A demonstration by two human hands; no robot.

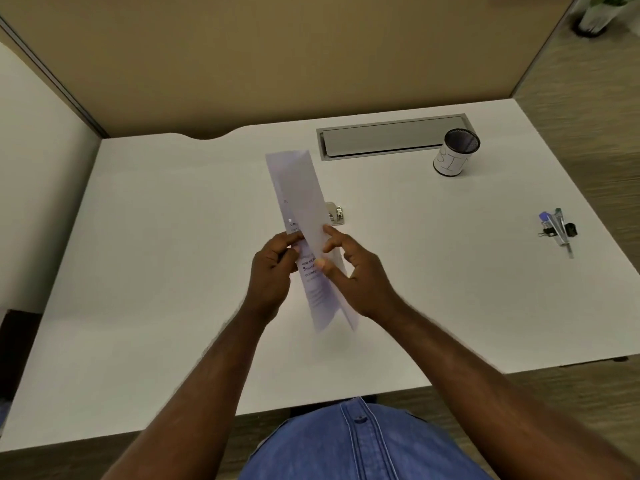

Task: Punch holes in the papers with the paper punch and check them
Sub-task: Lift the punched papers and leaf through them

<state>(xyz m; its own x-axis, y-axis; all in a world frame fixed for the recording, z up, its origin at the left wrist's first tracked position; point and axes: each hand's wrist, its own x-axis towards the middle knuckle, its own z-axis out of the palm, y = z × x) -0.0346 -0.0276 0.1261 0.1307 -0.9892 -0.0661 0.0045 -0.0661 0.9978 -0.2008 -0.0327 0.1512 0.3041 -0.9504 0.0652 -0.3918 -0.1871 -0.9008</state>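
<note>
White papers (304,202) held edge-up, long axis running away from body; left hand (272,268) and right hand (360,275) each pinch them. Punch (335,213) lies just beyond, nearer right grip.

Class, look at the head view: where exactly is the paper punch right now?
The paper punch sits on the white desk near its middle, mostly hidden behind the papers held up in both hands, just beyond the right hand.

Left hand (273,268) and right hand (353,271) gripping folded papers (304,209), paper punch (335,213) behind
</note>
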